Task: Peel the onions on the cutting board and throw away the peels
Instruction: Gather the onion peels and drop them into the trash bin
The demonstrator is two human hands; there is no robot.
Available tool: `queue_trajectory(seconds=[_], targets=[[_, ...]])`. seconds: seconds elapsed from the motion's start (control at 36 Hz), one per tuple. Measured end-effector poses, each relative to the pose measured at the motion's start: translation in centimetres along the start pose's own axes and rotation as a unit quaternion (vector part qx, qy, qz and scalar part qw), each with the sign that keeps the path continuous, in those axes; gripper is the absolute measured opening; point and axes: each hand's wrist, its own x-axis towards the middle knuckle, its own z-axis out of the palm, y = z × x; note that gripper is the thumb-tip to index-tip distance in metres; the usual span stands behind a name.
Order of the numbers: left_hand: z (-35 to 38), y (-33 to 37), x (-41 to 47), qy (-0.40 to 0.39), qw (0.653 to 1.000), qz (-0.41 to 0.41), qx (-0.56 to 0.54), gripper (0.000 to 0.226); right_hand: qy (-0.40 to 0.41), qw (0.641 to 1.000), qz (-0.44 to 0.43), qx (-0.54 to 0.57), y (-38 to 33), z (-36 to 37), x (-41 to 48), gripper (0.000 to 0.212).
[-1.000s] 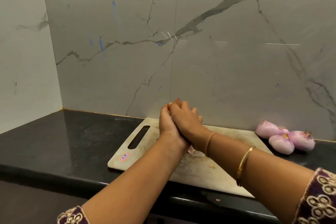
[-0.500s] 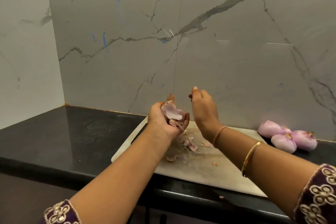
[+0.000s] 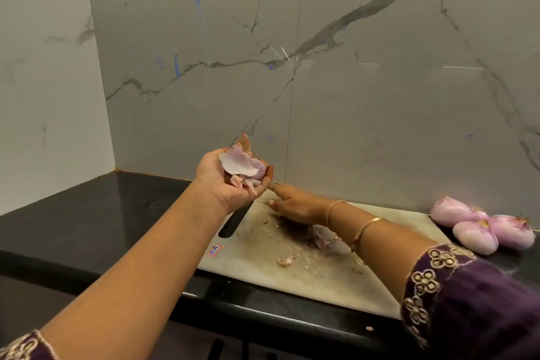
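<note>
My left hand (image 3: 230,181) is raised palm up above the left end of the white cutting board (image 3: 263,260), cupping a heap of pale purple onion peels (image 3: 241,166). My right hand (image 3: 295,204) lies low on the board with its fingers stretched flat toward the left. More loose peels (image 3: 320,241) lie on the board under my right wrist, and a small scrap (image 3: 286,260) sits nearer the front. Three peeled onions (image 3: 479,225) rest on the counter just past the board's right end.
The board sits on a black counter (image 3: 102,219) in a corner of grey marbled wall (image 3: 321,82). A tiny peel bit (image 3: 369,328) lies at the counter's front edge.
My left hand has lifted with the peels cupped in it. My right hand dropped from beside it down onto the board, fingers flat.
</note>
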Motion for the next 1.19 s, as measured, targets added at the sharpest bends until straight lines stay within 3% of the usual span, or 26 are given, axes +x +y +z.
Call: queue_trajectory(seconds=[0.36, 0.44, 0.53, 0.61, 0.69, 0.89, 1.03, 1.19], targets=[[-0.5, -0.4, -0.3, 0.005, 1.000, -0.007, 0.020, 0.026, -0.052, 0.994, -0.043, -0.083, 0.8, -0.7, -6.1, 0.045], [-0.5, -1.0, -0.2, 0.004, 1.000, -0.013, 0.015, 0.025, -0.042, 0.996, -0.050, -0.058, 1.8, -1.2, -8.3, 0.041], [-0.4, -1.5, -0.3, 0.007, 1.000, -0.015, 0.010, 0.025, 0.017, 0.999, -0.037, 0.017, 3.4, -1.8, -9.8, 0.037], [-0.6, -1.9, -0.6, 0.004, 1.000, -0.021, 0.001, 0.024, 0.051, 0.997, 0.007, 0.051, 4.7, -2.3, -10.7, 0.043], [-0.8, -2.3, -1.0, 0.007, 0.999, -0.029, -0.017, 0.023, 0.024, 0.998, 0.043, 0.050, 5.4, -1.8, -10.8, 0.053], [-1.7, -2.0, -1.9, 0.009, 0.999, -0.031, -0.034, 0.024, -0.019, 0.999, -0.006, 0.026, 2.9, 0.3, -9.2, 0.060], [-2.3, -1.3, -2.4, 0.027, 0.999, -0.024, -0.038, 0.021, 0.044, 0.995, -0.006, 0.085, 2.0, 0.0, -8.0, 0.060], [-2.6, -0.8, -3.0, 0.038, 0.998, -0.009, -0.042, 0.019, -0.011, 1.000, -0.008, 0.019, 0.5, 0.7, -6.4, 0.068]])
